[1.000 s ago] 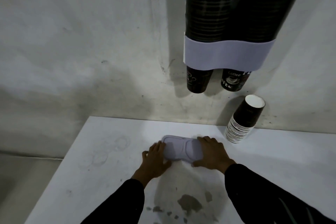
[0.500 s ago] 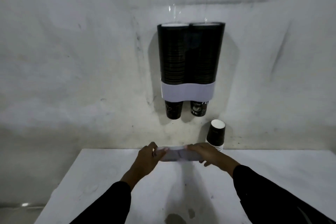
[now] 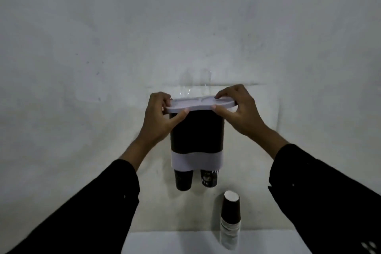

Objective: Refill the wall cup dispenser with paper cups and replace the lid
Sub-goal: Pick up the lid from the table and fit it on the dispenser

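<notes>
Nearest the camera, two dark sleeves reach up and forward. Below them the white table (image 3: 185, 243) carries a leftover stack of cups (image 3: 230, 218), upright with the open mouth on top, just right of the dispenser's line and well below the hands.

Further on, the lid (image 3: 201, 104) is held between both hands. The left hand (image 3: 162, 117) is clamped on its left end, thumb under the front edge and fingers curled over the top. The right hand (image 3: 240, 109) is pinched on the right end, thumb beneath and fingertips laid on the upper face. The lid's long axis runs left to right, along the wall, and is seen slightly tilted, the left end lower and nearer.

Farthest, the dispenser (image 3: 196, 134) is fixed to the wall (image 3: 82, 47), its two dark tubes side by side above a white band, with a cup bottom showing under each. The lid lies directly over the tube tops, its length matched to the pair. Whether it already touches the rims cannot be told, since the front edge hides them.

The filling is judged done. The coming move is judged to be a short press down, with the left end levelled, so both ends seat together; neither hand is clearly nearer the tubes.
</notes>
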